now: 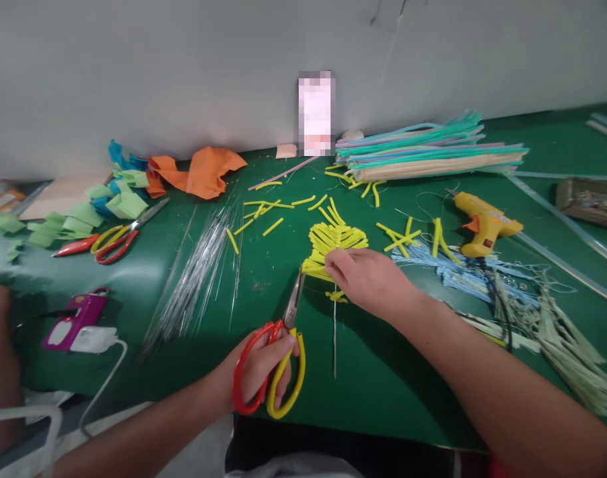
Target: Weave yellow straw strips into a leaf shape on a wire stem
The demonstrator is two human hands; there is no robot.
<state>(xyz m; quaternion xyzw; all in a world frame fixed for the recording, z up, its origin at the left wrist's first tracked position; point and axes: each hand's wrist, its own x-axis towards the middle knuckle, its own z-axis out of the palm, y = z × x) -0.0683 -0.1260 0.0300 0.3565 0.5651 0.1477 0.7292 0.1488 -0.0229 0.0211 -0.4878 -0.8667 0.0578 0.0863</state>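
Note:
My left hand [260, 366] is closed around the handles of a pair of scissors [292, 311] with one red and one yellow loop. Their blades point away from me, with the tips at the lower left edge of a yellow leaf shape [337, 238] made of fuzzy pipe cleaner strips. On that leaf's lower part, the fingertips of my right hand [365, 275] are pinched together and cover some strips. A thin wire stem [334, 345] runs from beneath the leaf toward me. Short yellow pipe cleaner pieces [263, 209] lie scattered around it.
Beyond the leaf lies a bundle of pipe cleaners [427, 156]; a yellow glue gun [485, 226] rests at right. Thin wires [196, 279], a second pair of scissors [117, 240] and a purple power strip [77, 320] are leftward. Another person's arm [2, 372] shows at far left.

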